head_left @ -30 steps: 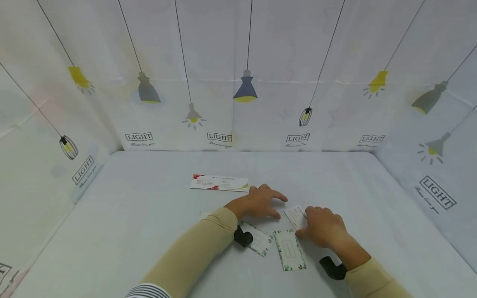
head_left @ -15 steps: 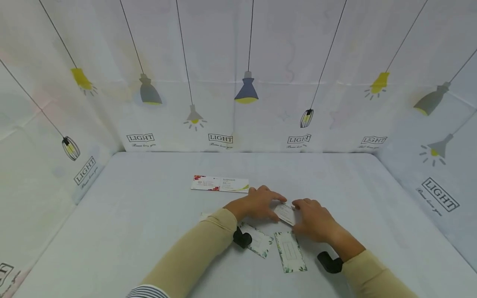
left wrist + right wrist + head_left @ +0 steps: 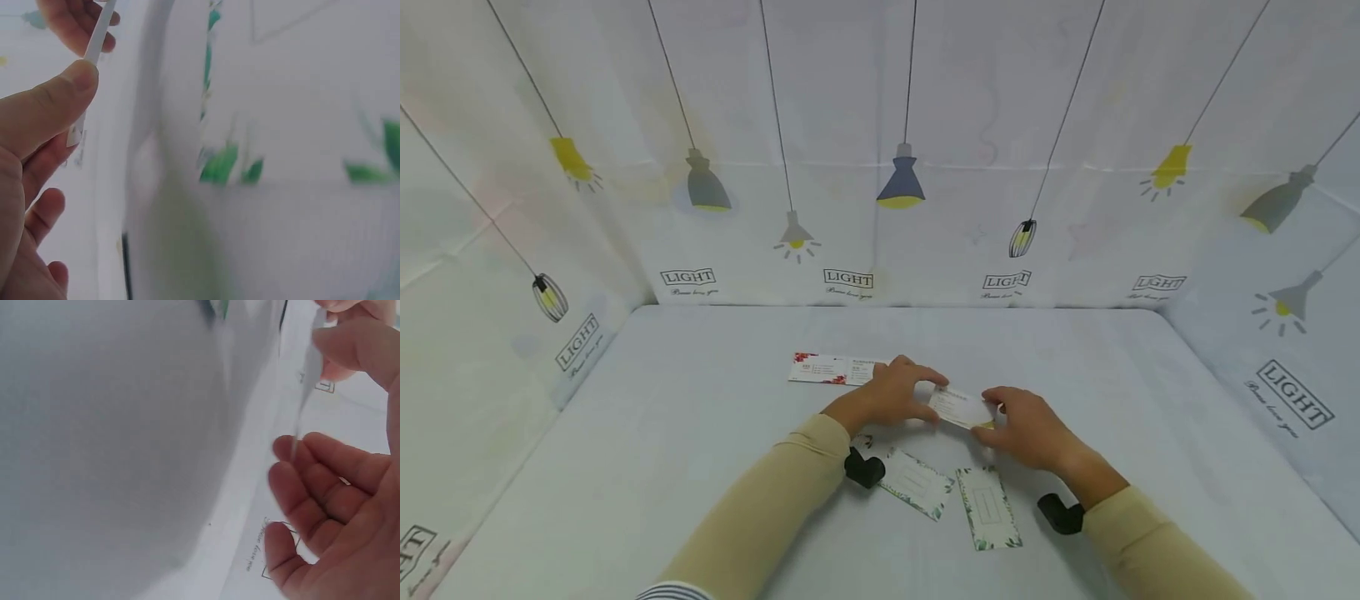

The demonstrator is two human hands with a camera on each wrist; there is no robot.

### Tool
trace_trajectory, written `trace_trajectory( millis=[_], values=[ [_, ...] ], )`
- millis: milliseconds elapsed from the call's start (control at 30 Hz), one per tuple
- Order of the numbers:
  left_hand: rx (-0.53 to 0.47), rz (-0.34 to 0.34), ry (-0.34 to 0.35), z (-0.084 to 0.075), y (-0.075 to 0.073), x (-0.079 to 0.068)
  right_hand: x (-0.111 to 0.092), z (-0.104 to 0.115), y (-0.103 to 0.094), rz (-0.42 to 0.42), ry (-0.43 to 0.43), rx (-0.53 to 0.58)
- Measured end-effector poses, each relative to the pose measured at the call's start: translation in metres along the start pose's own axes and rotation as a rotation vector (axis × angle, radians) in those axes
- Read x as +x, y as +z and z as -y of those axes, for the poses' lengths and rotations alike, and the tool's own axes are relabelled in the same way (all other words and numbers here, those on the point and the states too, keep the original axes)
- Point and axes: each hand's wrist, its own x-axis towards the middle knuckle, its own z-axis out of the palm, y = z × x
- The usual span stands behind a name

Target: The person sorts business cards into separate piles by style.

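A white business card [image 3: 958, 407] with printed lines is held between both hands above the table. My left hand [image 3: 895, 393] pinches its left end between thumb and fingers. At the opposite end, my right hand [image 3: 1032, 429] grips it the same way. The left wrist view shows the card [image 3: 99, 37] almost edge-on, the left thumb pressed on its near face. In the right wrist view the card [image 3: 306, 381] is a thin strip, with the right thumb at its upper part and fingertips at its lower edge.
Beyond the left hand lie cards with red and white print [image 3: 818, 368], side by side and partly covered by that hand. Nearer me are two leaf-bordered cards [image 3: 916, 483], [image 3: 988, 508]. Another card [image 3: 865, 441] shows partly by the left wrist. A lamp-printed cloth wall [image 3: 947, 233] encloses the table.
The right hand has brought the card leftward to the left hand, which now pinches it too. Both hands have shifted left, and the left hand now overlaps the red-printed row.
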Motion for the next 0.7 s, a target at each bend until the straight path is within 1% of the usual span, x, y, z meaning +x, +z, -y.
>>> trace_trajectory(
  millis=[167,300,533,600,700],
  values=[
    [-0.025,-0.043,-0.055,0.015,-0.012,-0.006,0.01,0.004,0.004,-0.043,-0.03,-0.003],
    [-0.037,-0.071,-0.086,0.029,-0.021,-0.011,0.021,0.01,0.005,-0.07,-0.052,-0.008],
    [-0.053,-0.114,-0.15,0.053,-0.035,-0.023,0.044,0.018,0.014,-0.039,-0.055,0.037],
    [-0.041,-0.125,-0.153,0.059,-0.039,-0.025,0.052,0.022,0.018,-0.035,-0.058,0.039],
    [-0.008,-0.145,-0.152,0.067,-0.044,-0.028,0.066,0.031,0.025,-0.031,-0.065,0.011]
  ],
)
